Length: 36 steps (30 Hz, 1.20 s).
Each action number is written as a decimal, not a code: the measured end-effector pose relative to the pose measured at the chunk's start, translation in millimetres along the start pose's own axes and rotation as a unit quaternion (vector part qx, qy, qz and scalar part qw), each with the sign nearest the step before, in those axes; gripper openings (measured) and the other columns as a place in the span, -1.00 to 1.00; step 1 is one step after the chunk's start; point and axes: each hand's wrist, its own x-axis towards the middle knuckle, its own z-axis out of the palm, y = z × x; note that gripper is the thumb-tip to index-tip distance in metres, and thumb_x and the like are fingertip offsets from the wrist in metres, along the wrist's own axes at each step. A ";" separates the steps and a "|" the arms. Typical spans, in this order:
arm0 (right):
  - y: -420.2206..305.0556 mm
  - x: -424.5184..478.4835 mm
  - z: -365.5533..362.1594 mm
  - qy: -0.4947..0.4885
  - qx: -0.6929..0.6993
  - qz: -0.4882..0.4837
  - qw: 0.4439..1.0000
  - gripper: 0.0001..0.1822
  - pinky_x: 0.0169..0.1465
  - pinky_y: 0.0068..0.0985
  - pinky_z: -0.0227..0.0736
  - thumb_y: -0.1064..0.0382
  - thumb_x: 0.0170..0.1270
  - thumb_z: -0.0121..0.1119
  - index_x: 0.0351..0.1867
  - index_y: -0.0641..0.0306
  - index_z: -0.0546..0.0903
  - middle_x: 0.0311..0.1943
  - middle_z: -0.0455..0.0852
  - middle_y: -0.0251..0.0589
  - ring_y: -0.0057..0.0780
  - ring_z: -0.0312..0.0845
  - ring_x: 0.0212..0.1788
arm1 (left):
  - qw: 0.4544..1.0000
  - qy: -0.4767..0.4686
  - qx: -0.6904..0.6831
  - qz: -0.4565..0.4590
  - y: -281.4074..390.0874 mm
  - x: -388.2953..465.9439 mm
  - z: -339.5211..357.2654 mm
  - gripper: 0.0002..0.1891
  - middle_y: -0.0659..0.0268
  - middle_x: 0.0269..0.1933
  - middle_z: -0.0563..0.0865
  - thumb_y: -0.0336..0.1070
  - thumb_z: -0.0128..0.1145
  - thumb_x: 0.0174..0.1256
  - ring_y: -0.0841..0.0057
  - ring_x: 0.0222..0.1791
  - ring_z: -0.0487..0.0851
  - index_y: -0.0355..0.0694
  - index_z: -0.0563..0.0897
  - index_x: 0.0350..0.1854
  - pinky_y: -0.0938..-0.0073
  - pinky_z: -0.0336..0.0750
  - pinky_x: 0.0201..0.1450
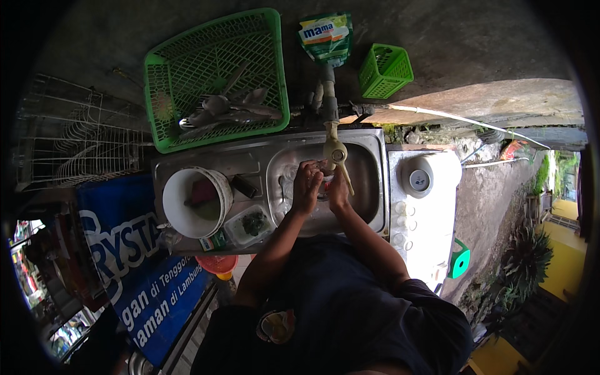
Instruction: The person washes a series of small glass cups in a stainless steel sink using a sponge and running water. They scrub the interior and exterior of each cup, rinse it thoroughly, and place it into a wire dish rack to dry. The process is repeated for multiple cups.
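Note:
Over the stainless steel sink basin [368, 201], my left hand [308, 187] and my right hand [338, 193] are closed around a clear glass [324, 191] with a red mark. My fingers cover most of it. Just above my hands is the cream plastic tap [335, 152], its long lever pointing down beside my right hand. Whether water is running I cannot tell. Several clear glasses [287, 183] lie in the basin left of my left hand. On the drainboard stand a white bucket [173, 201] holding a dark reddish item, and a clear plastic tub [234, 232] with a dark green scouring pad.
A green plastic basket [164, 75] of spoons and forks sits behind the drainboard. A Mama soap pouch [326, 37] and a small green basket [386, 70] are at the wall. Upturned white bowls [418, 177] and several glasses [404, 225] occupy the right-hand table. Left is a wire rack [89, 136].

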 end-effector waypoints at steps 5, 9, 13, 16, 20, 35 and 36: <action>21.7 9.5 -11.2 -0.025 0.039 0.035 0.998 -0.57 -0.07 -0.56 0.43 -0.06 0.61 -0.05 0.04 0.27 0.63 -0.18 0.62 -0.32 -0.59 0.49 -0.19 | 0.986 0.049 -0.131 -0.090 -7.8 -1.6 10.3 -0.54 0.23 0.08 0.65 -0.01 -0.05 0.63 0.59 -0.03 0.56 -0.33 0.45 0.26 0.51 0.40 0.16; 11.6 1.7 -1.2 0.004 0.088 0.053 0.995 -0.66 -0.08 -0.58 0.45 0.04 0.58 0.06 0.07 0.27 0.63 -0.18 0.61 -0.35 -0.65 0.48 -0.17 | 0.993 0.108 0.038 -0.005 -16.8 -2.1 21.6 -0.44 0.22 0.01 0.66 0.08 -0.01 0.59 0.60 -0.10 0.55 -0.29 0.39 0.36 0.52 0.43 0.06; -17.5 -9.4 10.3 0.064 0.076 -0.047 0.994 -0.69 -0.08 -0.58 0.44 0.11 0.55 0.11 0.09 0.31 0.63 -0.24 0.58 -0.39 -0.69 0.47 -0.19 | 0.974 0.080 0.013 -0.211 5.8 -2.0 21.1 -0.35 0.24 -0.11 0.66 0.15 0.05 0.54 0.51 -0.11 0.63 -0.21 0.32 0.45 0.44 0.52 -0.02; -31.5 -12.8 13.8 0.067 0.168 -0.036 0.983 -0.65 -0.09 -0.59 0.40 0.11 0.56 0.08 0.11 0.35 0.61 -0.32 0.54 -0.42 -0.71 0.45 -0.23 | 0.976 0.139 -0.030 -0.168 2.2 3.0 22.3 -0.38 0.21 -0.05 0.68 0.18 -0.01 0.55 0.50 -0.17 0.64 -0.21 0.40 0.40 0.46 0.51 -0.10; -4.7 -3.9 -12.6 -0.039 0.219 -0.030 0.974 -0.68 0.21 -0.55 0.31 0.10 0.58 -0.04 0.15 0.22 0.57 -0.06 0.61 -0.36 -0.57 0.49 0.05 | 0.984 0.137 -0.058 -0.095 -30.3 13.3 19.9 -0.52 0.22 -0.01 0.71 0.03 -0.13 0.61 0.47 -0.07 0.63 -0.29 0.61 0.18 0.45 0.45 0.07; 2.9 -10.1 -1.9 -0.055 -0.064 0.023 0.996 -0.50 0.36 -0.43 0.26 0.06 0.58 0.04 0.40 0.23 0.33 0.26 0.50 -0.12 -0.33 0.40 0.30 | 0.974 0.153 0.151 -0.075 -24.0 0.7 29.6 -0.35 -0.05 -0.01 0.74 0.21 -0.24 0.62 0.13 0.07 0.64 -0.34 0.67 0.06 0.22 0.44 0.18; 3.8 -9.2 0.2 -0.049 -0.019 0.055 0.997 -0.49 0.35 -0.42 0.28 0.06 0.57 0.06 0.40 0.23 0.33 0.26 0.50 -0.11 -0.34 0.40 0.30 | 0.975 0.152 0.146 -0.077 -25.1 0.6 30.0 -0.34 -0.03 -0.03 0.75 0.25 -0.23 0.61 0.17 0.05 0.66 -0.33 0.65 0.09 0.25 0.44 0.19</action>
